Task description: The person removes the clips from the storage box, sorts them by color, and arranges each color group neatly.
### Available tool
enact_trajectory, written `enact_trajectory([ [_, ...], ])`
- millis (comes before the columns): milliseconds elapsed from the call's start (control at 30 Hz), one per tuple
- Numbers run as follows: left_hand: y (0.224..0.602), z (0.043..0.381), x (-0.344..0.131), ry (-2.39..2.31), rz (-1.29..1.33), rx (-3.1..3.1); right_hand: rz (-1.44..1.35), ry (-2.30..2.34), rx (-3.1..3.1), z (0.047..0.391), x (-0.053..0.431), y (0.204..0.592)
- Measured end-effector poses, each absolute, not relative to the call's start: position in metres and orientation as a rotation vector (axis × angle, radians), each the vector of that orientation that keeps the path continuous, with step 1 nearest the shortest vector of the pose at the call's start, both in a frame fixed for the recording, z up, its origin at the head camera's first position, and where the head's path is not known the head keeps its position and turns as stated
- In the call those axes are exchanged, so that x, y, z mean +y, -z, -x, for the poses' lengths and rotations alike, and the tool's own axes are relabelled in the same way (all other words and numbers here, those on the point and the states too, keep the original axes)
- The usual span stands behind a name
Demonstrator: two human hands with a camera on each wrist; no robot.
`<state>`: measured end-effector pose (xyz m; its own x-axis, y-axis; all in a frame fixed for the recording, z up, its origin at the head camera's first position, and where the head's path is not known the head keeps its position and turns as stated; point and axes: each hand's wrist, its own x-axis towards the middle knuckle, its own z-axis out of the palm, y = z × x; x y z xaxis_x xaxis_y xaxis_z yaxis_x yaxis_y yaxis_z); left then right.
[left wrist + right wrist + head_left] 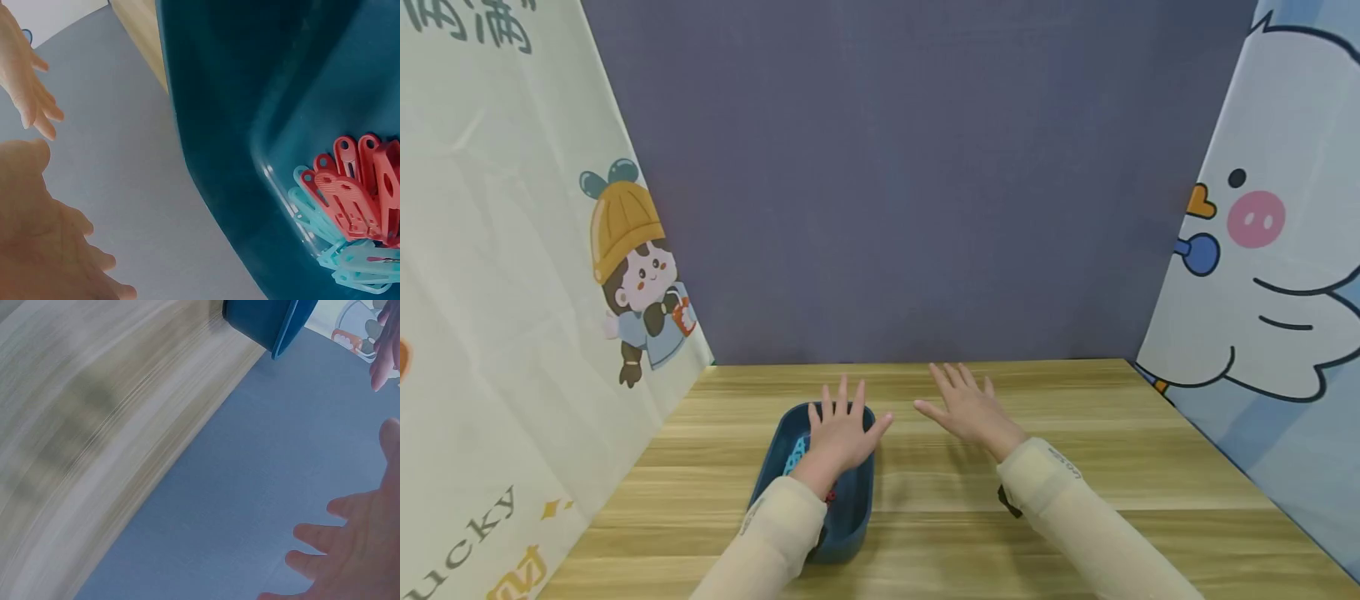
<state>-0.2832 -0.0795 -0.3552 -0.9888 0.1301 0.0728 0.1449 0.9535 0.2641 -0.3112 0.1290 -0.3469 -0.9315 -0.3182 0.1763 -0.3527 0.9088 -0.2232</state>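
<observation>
A dark blue basin (850, 521) stands on the wooden table, left of the middle. Red clothespins (353, 187) and light blue clothespins (369, 262) lie together inside it, as the left wrist view shows. Over the basin hovers my left hand (838, 437), fingers spread and straight, holding nothing. To the right, above the bare wood, my right hand (977, 412) is held out with its fingers spread too, and nothing is in it. In the head view the left hand and forearm hide most of the clothespins.
The wooden table (1075, 475) reaches back to a dark grey-blue panel (910, 183). Printed cloths flank it: a white one (497, 250) with a cartoon child at left, a light blue one (1285, 333) with a white cartoon figure at right.
</observation>
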Motion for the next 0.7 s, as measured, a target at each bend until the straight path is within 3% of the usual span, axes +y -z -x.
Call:
enact_trajectory([
  [700, 0.362, 0.263, -0.101, 0.437, 0.223, -3.031, -0.629, -0.417, -2.893, 0.310, 0.118, 0.345],
])
